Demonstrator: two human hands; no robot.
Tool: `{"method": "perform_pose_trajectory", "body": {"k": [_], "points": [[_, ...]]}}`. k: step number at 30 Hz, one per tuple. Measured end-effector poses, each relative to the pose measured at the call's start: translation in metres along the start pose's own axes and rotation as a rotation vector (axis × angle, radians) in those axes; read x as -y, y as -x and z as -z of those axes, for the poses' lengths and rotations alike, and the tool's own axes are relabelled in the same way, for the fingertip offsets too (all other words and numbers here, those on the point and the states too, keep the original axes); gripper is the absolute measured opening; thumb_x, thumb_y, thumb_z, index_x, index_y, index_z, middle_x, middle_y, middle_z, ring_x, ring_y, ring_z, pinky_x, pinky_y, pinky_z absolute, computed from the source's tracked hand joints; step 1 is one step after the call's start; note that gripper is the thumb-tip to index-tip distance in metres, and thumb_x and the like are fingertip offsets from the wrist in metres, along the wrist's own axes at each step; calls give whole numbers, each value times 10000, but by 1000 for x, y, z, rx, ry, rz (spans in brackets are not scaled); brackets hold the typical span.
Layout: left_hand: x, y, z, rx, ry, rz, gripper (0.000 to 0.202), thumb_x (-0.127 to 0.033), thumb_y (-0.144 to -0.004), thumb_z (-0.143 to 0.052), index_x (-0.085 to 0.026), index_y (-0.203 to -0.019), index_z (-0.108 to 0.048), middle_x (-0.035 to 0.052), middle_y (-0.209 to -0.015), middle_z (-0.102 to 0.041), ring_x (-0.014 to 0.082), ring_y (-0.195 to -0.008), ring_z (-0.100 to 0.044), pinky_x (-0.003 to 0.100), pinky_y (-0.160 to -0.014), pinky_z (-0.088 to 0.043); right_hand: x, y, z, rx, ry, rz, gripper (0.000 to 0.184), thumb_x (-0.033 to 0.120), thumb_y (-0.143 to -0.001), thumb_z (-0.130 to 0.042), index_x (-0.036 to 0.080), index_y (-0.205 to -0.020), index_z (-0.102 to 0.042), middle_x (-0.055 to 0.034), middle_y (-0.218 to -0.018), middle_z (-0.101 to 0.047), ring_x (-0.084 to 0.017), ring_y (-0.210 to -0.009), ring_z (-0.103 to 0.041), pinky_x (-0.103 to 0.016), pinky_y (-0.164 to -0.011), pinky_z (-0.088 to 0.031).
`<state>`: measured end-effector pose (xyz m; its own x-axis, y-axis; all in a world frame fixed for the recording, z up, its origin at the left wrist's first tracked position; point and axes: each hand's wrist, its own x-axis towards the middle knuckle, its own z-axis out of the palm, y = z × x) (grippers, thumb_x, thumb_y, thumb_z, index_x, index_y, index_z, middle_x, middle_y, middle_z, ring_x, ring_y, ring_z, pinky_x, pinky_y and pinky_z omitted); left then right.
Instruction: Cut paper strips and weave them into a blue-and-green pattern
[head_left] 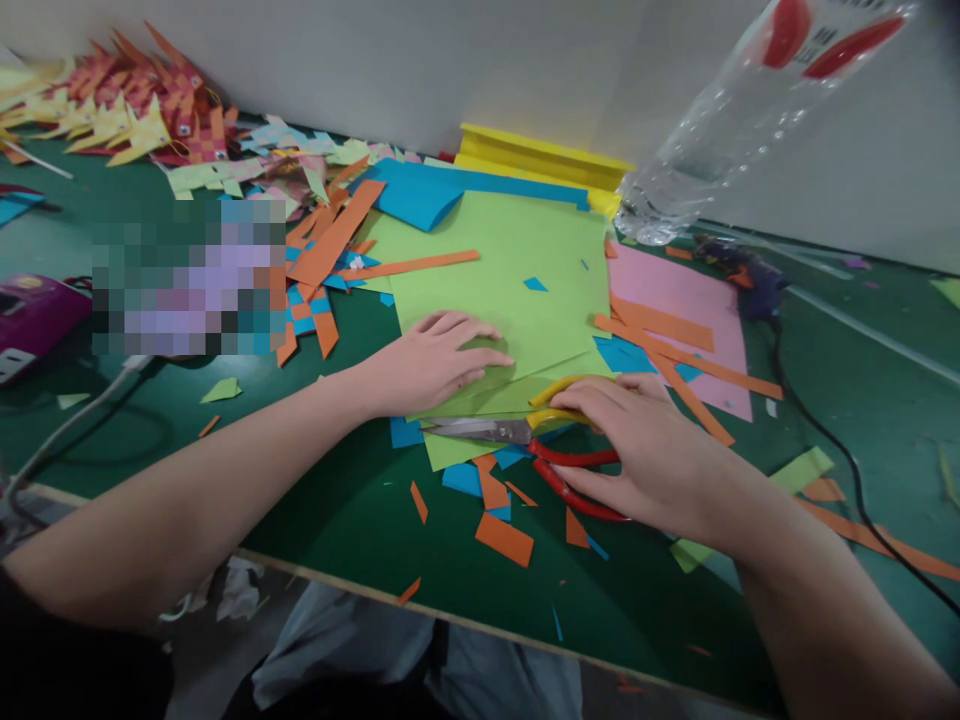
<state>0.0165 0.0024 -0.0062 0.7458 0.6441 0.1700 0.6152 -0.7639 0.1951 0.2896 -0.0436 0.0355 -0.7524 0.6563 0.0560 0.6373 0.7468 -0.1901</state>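
My left hand (442, 362) lies flat with spread fingers on a light green sheet of paper (510, 250). In my right hand (637, 440) is a pair of scissors (510, 430) with red and yellow handles, its fingers and thumb in the loops. The blades point left along the sheet's near edge and look nearly closed. A strip of green paper (444, 452) shows just below the blades. Orange and blue paper scraps (504, 538) are scattered on the green table in front of the scissors.
A clear plastic bottle (727, 130) leans at the back right. A glue gun (750, 280) with a black cord lies beside pink paper (679, 290). Folded paper fish (150, 110) are piled at the back left, near orange strips (337, 235). A purple box (37, 325) is far left.
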Motion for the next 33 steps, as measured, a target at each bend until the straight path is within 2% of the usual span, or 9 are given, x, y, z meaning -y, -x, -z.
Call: {"method": "perform_pose_trajectory", "body": {"k": [11, 15, 26, 33], "points": [[-1, 0, 0, -8, -11, 9, 372, -264, -1056, -355, -248, -1371, -553, 91, -1414, -514, 268, -1327, -430, 460, -1132, -335, 9, -3, -3, 4, 39, 21, 365, 403, -901, -632, 139, -1148, -579, -123, -1108, -698, -289, -1026, -647, -449, -913, -449], [-1, -1, -2, -16, -36, 3, 373, -264, -1059, -356, -243, -1375, -552, 95, -1412, -514, 274, -1326, -429, 460, -1126, -341, 13, -7, -3, -2, 7, 7, 337, 397, -895, -632, 154, -1126, -610, -123, -1077, -711, -287, -991, -658, -437, -867, -488], [-2, 0, -1, -18, -50, -12, 383, -255, -1059, -330, -248, -1378, -542, 106, -1407, -514, 278, -1333, -424, 471, -1115, -352, 14, -9, -3, 20, -43, -8, 342, 369, -896, -631, 178, -1179, -609, -116, -1128, -701, -288, -1026, -646, -448, -883, -498], [-1, 0, -3, -26, -73, -29, 375, -268, -1060, -352, -234, -1383, -539, 117, -1415, -508, 291, -1326, -424, 481, -1115, -356, 14, -8, -3, 30, -70, -39, 293, 338, -877, -678, 187, -1115, -599, -96, -1094, -709, -275, -1005, -658, -438, -884, -498]]}}
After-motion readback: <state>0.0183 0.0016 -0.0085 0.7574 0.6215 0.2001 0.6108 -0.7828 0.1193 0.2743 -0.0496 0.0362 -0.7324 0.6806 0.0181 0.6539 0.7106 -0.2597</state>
